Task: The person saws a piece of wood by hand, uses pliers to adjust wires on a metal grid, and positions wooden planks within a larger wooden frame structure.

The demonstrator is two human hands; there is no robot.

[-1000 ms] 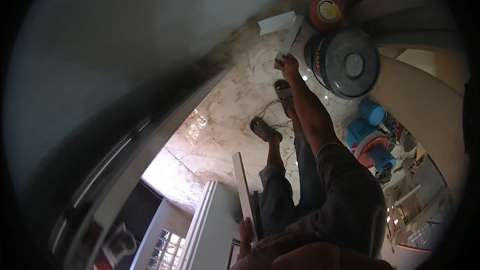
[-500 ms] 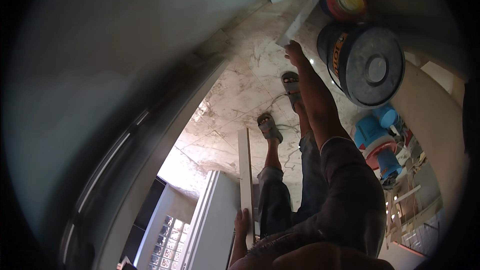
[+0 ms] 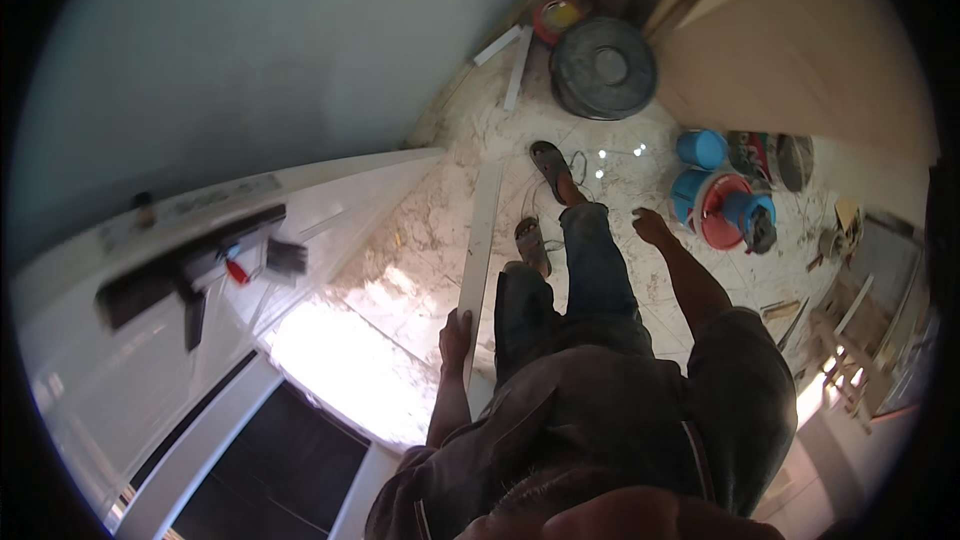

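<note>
Already, two short white strips (image 3: 519, 70) lie on the floor (image 3: 655, 290), while the left hand (image 3: 456, 338) grips a long pale board (image 3: 484, 230) and the right hand (image 3: 651, 226) is empty, half-curled.

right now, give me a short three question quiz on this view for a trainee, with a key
1. Which hand holds the long white strip?
2. The small can beside the large dark bucket is mainly what colour on its outside: a) green, b) red, c) white?
3. True or false: in the picture, the right hand is to the right of the strip.

Key: 1. the left hand; 2. b; 3. true.
</note>
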